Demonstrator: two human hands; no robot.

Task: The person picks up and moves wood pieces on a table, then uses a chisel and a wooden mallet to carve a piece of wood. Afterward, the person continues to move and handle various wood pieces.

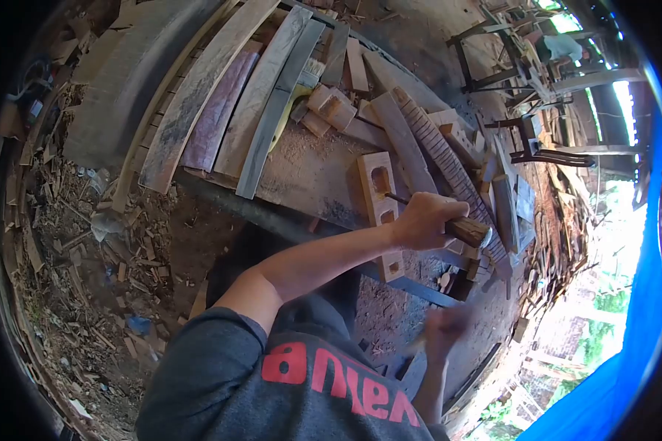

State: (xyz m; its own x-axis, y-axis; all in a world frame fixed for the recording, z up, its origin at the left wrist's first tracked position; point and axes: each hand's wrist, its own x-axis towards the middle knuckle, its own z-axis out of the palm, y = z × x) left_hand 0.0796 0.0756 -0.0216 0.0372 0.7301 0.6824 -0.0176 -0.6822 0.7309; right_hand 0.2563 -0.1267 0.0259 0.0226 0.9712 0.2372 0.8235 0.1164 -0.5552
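My left hand (424, 220) is closed around a chisel (470, 231); its thick wooden handle sticks out to the right of the fist. The thin metal blade runs left to a pale wooden block (372, 173), its tip at a mortise cut in the face. Several such rectangular holes line the block, which lies across the bench near its front edge. Lower right, my right hand (446, 331) is smeared by motion, apart from the chisel. It looks like a fist round something too blurred to name.
Long boards (206, 95) lie side by side at the bench's left. A brush (311, 72), a mortised offcut (332, 107) and stacked wood strips (449, 162) cover the back and right. Wood scraps (140, 257) litter the ground. A chair-like wooden frame (533, 140) stands beyond.
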